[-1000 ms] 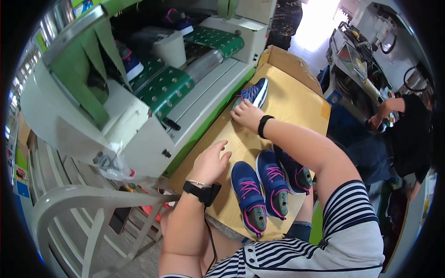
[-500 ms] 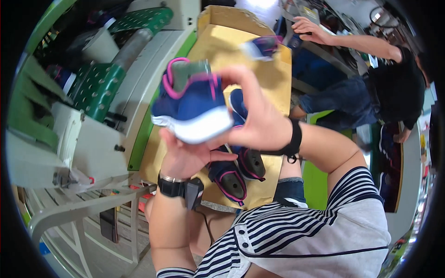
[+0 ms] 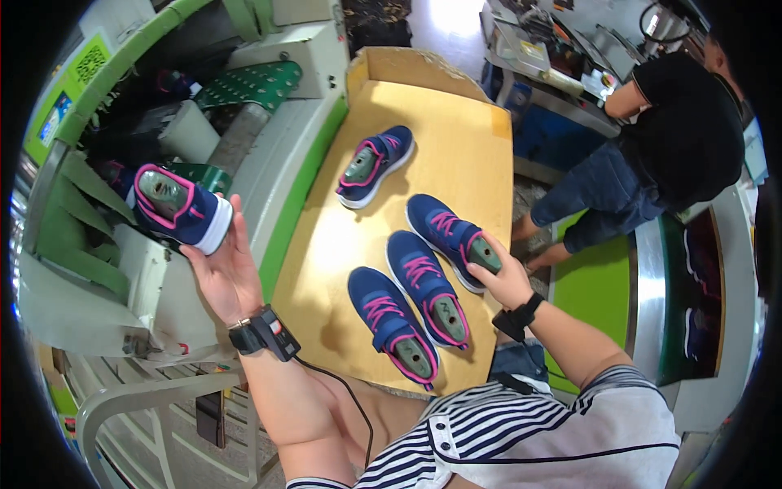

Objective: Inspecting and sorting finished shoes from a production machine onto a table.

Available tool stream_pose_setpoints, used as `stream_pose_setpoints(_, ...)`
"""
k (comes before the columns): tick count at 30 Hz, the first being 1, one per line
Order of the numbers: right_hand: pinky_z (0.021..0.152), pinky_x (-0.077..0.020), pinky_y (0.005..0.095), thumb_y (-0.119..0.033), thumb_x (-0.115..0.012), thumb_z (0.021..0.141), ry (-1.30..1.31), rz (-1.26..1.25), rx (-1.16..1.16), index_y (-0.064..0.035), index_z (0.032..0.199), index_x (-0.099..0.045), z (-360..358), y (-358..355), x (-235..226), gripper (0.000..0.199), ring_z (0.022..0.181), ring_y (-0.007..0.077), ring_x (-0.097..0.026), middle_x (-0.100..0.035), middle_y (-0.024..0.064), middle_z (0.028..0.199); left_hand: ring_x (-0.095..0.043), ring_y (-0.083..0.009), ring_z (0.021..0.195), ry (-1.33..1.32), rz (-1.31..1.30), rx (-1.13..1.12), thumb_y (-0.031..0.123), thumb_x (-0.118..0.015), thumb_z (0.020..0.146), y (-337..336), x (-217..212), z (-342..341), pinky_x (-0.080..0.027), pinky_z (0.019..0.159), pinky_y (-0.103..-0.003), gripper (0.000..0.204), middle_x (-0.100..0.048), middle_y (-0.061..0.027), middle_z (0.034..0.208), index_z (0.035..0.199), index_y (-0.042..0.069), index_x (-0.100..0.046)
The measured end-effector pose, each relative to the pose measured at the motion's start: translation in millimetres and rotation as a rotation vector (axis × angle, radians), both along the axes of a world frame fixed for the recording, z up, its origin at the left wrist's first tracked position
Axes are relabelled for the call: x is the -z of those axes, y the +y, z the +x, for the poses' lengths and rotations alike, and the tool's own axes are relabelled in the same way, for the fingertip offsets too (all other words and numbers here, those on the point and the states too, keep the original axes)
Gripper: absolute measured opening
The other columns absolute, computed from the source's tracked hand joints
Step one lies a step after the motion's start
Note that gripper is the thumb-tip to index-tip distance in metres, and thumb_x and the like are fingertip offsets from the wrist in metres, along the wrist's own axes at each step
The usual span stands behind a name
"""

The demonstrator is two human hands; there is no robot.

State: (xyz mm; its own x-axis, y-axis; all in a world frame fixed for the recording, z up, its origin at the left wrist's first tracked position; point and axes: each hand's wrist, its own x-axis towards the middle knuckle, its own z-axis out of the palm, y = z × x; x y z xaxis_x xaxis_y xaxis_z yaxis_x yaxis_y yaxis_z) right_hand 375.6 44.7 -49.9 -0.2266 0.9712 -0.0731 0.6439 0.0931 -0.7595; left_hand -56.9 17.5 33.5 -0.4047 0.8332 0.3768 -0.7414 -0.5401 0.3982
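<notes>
My left hand (image 3: 226, 285) holds a navy sneaker (image 3: 213, 224) with pink trim and a white sole, raised at the left beside the machine. Its fingers are partly hidden behind the sole; a green last fills the shoe's opening. On the table, my right hand (image 3: 508, 281) grips the heel end of another sneaker (image 3: 432, 218), its toe pointing away from me. Left of that one lie two more sneakers, a middle one (image 3: 415, 265) and a nearer one (image 3: 376, 301), also with green lasts in them. A single sneaker (image 3: 394, 153) rests farther off, turned at an angle.
The yellow table (image 3: 472, 147) has a torn cardboard rim (image 3: 423, 61) at its far end. A machine (image 3: 314, 122) with green perforated parts (image 3: 252, 85) stands at the left, a metal rack (image 3: 155, 391) below it. A co-worker in black (image 3: 684, 130) stands at the right.
Both hands held one sneaker over the table; my left has carried it left, and my right has moved onto a table sneaker. The blurred far sneaker now lies farther left; the co-worker's reaching arm has withdrawn.
</notes>
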Motion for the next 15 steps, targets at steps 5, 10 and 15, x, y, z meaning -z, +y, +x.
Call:
stream_pose_setpoints(5, 0.099, -0.0441, 0.0295, -0.012, -0.065, 0.093, 0.924, -0.259, 0.201, 0.0038, 0.135, -0.053, -21, 45, -37, 0.047, 0.11, 0.0171, -0.06, -0.064, 0.008, 0.123, -0.041, -0.0405, 0.137, 0.09, -0.283, -0.069, 0.051, -0.035, 0.103, -9, 3, 5, -0.037, 0.113, -0.051, 0.067, -0.039, -0.0185, 0.151, 0.149, 0.002, -0.031)
stream_pose_setpoints(10, 0.097, -0.0449, 0.0289, -0.018, -0.065, 0.094, 0.865, 0.265, -0.185, 0.0021, 0.137, -0.048, -125, 134, -142, 0.05, 0.111, 0.0139, -0.058, -0.061, 0.0068, 0.123, -0.045, -0.0376, 0.135, 0.222, -0.278, 0.03, 0.055, -0.035, 0.102, -9, 2, 19, -0.04, 0.109, -0.048, 0.071, -0.038, -0.0167, 0.153, 0.154, 0.008, -0.024)
stream_pose_setpoints(15, 0.093, -0.0476, 0.0397, -0.029, -0.07, 0.087, 0.489, 0.84, -0.183, -0.0094, 0.133, -0.05, -296, 238, -197, 0.054, 0.109, 0.0364, -0.062, -0.062, 0.0226, 0.12, -0.053, -0.0312, 0.126, 0.338, -0.504, 0.216, 0.047, -0.047, 0.101, -8, 29, 18, -0.042, 0.105, -0.043, 0.065, -0.042, -0.0175, 0.15, 0.153, 0.012, -0.027)
